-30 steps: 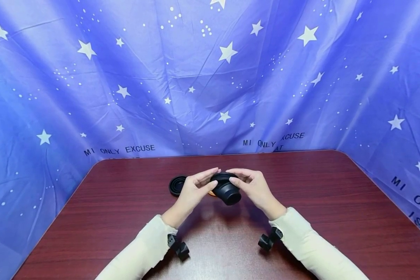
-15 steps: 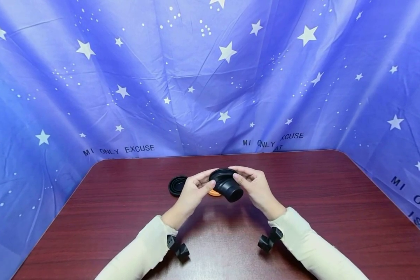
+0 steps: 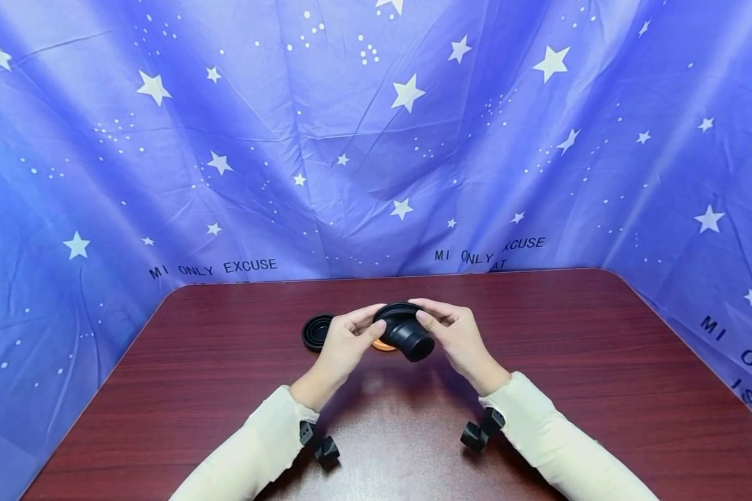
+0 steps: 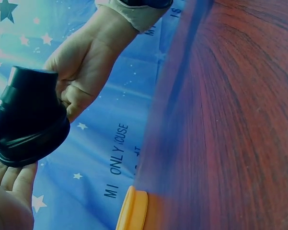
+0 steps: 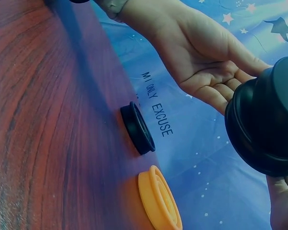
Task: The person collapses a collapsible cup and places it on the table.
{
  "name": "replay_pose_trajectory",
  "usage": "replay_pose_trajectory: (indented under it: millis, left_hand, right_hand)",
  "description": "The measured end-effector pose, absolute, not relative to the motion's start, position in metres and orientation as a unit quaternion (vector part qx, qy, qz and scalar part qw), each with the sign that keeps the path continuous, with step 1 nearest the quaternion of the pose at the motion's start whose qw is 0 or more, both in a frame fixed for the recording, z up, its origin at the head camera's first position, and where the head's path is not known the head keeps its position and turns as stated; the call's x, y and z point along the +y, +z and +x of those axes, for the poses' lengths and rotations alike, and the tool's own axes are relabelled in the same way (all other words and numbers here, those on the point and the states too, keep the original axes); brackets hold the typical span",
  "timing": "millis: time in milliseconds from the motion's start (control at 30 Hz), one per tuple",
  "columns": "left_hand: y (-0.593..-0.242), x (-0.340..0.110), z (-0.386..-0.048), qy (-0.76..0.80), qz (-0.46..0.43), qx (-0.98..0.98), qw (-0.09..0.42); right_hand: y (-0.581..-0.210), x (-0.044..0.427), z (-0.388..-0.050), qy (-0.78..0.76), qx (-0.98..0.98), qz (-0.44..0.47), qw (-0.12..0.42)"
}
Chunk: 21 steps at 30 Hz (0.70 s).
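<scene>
A black collapsible cup (image 3: 409, 339), popped out into its stepped shape, is held above the table with its wide rim up and away and its narrow, flat end tilted toward the person and to the right. On its left side, my left hand (image 3: 341, 348) grips the rim, thumb on the near side and fingers behind. My right hand (image 3: 465, 341) pinches the rim's right side in the same way. In the left wrist view the cup (image 4: 31, 115) hides part of the right hand's fingers. The right wrist view shows its closed end.
A flat black collapsed cup (image 3: 317, 332) with ringed folds lies on the table left of the hands. An orange collapsed one (image 5: 158, 201) lies behind the held cup, partly hidden in the head view. The dark red wooden table (image 3: 163, 390) backs onto a blue star curtain (image 3: 351, 139).
Over the last second the held cup has risen slightly and tilted so its narrow end points more to the right. More of the orange piece shows. Both hands keep their grip.
</scene>
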<state>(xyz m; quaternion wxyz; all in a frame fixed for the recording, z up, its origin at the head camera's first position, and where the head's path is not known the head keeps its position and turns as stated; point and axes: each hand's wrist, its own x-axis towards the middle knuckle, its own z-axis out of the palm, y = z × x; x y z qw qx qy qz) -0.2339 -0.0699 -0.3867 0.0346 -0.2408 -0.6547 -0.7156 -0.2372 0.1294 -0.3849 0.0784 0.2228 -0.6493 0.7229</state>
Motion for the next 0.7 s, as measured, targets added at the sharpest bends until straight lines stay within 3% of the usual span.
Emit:
replay_pose_trajectory:
  millis: [700]
  left_hand:
    - [-0.3917, -0.0683, -0.2356, -0.723, -0.238, -0.647, 0.043]
  right_hand:
    - [-0.3839, 0.1292, -0.2356, 0.706, -0.66, 0.243, 0.085]
